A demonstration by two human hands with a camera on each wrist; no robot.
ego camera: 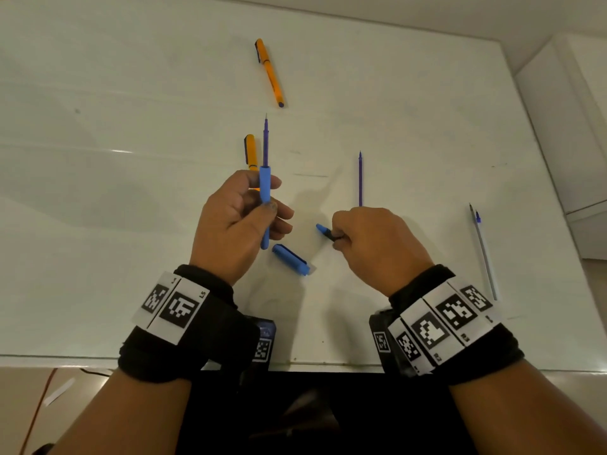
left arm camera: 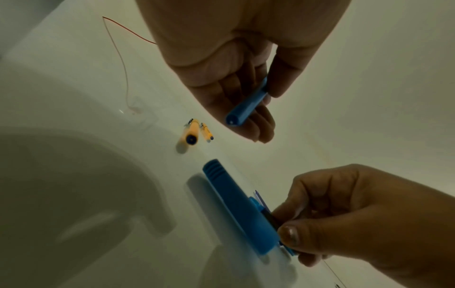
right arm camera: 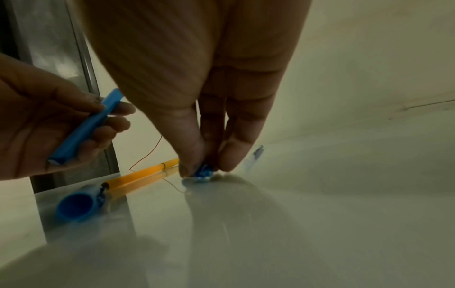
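Note:
My left hand [ego camera: 267, 205] grips a blue pen barrel [ego camera: 264, 188] upright above the white table [ego camera: 131, 208], thumb on its front. A purple refill [ego camera: 265, 139] sticks out of its top. The left wrist view shows the barrel [left arm camera: 246, 105] lying across the fingers. My right hand [ego camera: 338, 239] pinches a small blue tip piece [ego camera: 323, 230] low at the tabletop; in the right wrist view the tip piece [right arm camera: 204, 173] sits between thumb and fingertips. A blue cap [ego camera: 290, 259] lies on the table between the hands.
A loose purple refill [ego camera: 360, 178] lies beyond my right hand. One orange pen [ego camera: 269, 72] lies farther back, and another orange pen [ego camera: 251, 152] is partly hidden behind my left hand. A clear pen [ego camera: 484, 254] lies at the right. The table's near edge [ego camera: 328, 364] is close to my wrists.

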